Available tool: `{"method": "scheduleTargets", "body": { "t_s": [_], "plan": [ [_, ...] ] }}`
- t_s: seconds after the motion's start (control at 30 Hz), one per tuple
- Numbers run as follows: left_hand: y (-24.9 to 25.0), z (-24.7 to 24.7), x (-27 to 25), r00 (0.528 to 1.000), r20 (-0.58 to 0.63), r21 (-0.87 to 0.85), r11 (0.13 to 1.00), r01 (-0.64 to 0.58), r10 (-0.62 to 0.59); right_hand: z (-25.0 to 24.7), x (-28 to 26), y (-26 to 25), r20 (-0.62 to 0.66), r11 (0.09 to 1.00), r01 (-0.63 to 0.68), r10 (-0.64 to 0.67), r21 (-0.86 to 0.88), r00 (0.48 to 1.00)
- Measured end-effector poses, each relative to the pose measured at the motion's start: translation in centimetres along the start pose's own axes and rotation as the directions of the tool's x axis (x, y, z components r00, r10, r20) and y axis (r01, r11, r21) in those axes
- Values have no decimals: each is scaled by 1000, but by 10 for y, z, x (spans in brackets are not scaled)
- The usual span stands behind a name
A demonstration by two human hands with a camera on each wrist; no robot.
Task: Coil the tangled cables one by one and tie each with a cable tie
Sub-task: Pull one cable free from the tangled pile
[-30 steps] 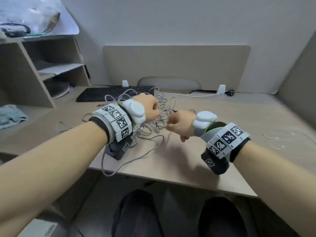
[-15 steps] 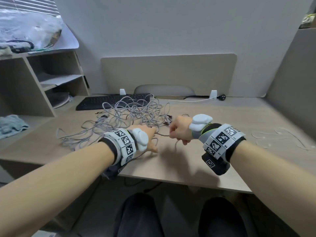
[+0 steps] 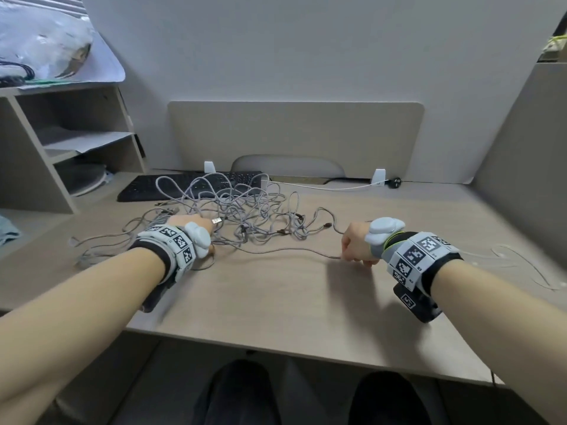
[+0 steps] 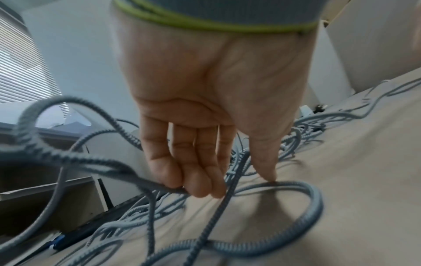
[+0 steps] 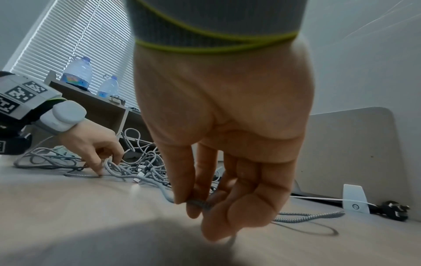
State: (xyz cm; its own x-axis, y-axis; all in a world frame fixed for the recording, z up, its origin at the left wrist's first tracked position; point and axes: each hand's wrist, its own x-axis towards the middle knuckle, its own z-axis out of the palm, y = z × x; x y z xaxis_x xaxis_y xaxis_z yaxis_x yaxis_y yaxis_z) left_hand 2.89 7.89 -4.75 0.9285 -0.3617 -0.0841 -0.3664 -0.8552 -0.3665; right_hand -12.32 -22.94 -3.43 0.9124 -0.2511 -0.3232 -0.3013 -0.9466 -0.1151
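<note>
A tangle of grey braided cables [image 3: 242,207] lies on the desk [image 3: 291,302], centre-left, in front of the keyboard. My left hand [image 3: 196,223] is at the tangle's near left edge. In the left wrist view its thumb [image 4: 268,172] presses a cable loop [image 4: 312,203] onto the desk, and the straight fingers [image 4: 200,180] touch another strand. My right hand [image 3: 349,250] is off to the right and pinches one cable [image 5: 307,215] between thumb and fingers. That cable [image 3: 276,251] runs across the desk back to the tangle.
A black keyboard [image 3: 171,188] lies behind the tangle, with a shelf unit [image 3: 61,148] to its left. Thin pale strips [image 3: 518,265] lie at the desk's right. A white cord and black plug [image 3: 395,180] run along the rear partition. The desk's front edge [image 3: 306,348] is near.
The hands were close together at the tangle; now they are apart. The right hand has moved right, drawing one cable out. The left hand has dropped to the desk at the tangle's left.
</note>
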Motion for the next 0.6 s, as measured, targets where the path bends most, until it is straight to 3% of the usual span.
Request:
{"method": "scheduleTargets", "body": {
  "t_s": [0.13, 0.23, 0.6],
  "plan": [
    [13, -1, 10, 1000, -4, -71, 997, -17, 16, -3, 10, -5, 16, 1000, 14, -15, 18, 1000],
    [34, -12, 12, 993, 19, -90, 989, -115, 117, -7, 14, -15, -3, 1000, 27, -27, -2, 1000],
    [114, -41, 16, 932, -147, -179, 918, -354, 331, 4, 25, -15, -53, 999, 47, -48, -27, 997]
  ]
}}
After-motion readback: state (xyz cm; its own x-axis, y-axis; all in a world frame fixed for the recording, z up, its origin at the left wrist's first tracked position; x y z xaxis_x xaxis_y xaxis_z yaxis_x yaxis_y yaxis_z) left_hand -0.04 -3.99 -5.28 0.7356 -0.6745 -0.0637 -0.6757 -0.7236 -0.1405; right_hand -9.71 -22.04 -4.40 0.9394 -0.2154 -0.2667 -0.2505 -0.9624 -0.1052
